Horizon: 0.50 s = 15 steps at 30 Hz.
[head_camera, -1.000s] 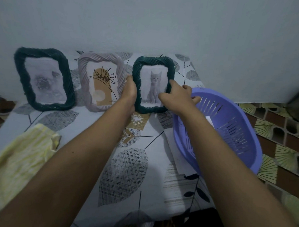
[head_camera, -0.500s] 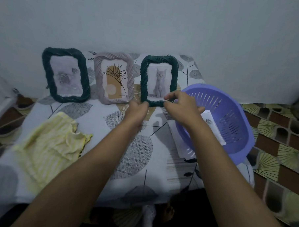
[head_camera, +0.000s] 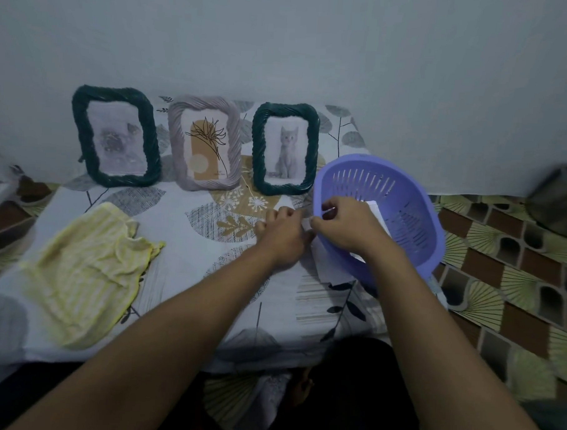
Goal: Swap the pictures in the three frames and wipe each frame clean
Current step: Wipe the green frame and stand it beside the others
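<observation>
Picture frames stand in a row along the table's back edge: a dark green woven frame (head_camera: 79, 131) with a blurred picture, a pale lilac twisted frame (head_camera: 175, 138) with a plant print, and a second dark green woven frame (head_camera: 258, 145) with a grey kitten. A yellow striped cloth (head_camera: 84, 271) lies near the front left corner. Both hands have left that last frame and drawn back to the near rim of the purple slotted plastic basket (head_camera: 375, 160) at the right edge. The left hand (head_camera: 284, 237) is curled, and I cannot tell whether it grips anything. The right hand (head_camera: 346, 227) pinches a white paper slip (head_camera: 307, 223). The kitten frame looks finished and set down.
</observation>
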Tool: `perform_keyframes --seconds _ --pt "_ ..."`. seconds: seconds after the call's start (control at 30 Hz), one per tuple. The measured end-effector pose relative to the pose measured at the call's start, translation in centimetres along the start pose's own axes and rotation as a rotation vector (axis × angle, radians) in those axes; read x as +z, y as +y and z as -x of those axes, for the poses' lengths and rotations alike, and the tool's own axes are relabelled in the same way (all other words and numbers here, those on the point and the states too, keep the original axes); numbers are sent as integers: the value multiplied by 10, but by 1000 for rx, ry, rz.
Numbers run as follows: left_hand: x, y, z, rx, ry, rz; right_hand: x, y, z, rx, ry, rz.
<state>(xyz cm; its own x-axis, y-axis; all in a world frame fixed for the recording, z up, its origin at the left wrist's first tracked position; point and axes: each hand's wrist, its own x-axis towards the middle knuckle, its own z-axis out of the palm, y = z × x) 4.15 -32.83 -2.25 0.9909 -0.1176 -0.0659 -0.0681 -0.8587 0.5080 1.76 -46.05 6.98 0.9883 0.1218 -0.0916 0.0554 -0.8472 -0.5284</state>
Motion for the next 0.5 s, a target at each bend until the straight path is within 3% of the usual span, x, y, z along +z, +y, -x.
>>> perform_keyframes --seconds 0.23,0.5 --pt "10 8 -7 -51 -38 -73 -22 4 6 -3 63 -43" --pt "0 32 -13 -223 -91 82 -29 6 6 5 103 -50"
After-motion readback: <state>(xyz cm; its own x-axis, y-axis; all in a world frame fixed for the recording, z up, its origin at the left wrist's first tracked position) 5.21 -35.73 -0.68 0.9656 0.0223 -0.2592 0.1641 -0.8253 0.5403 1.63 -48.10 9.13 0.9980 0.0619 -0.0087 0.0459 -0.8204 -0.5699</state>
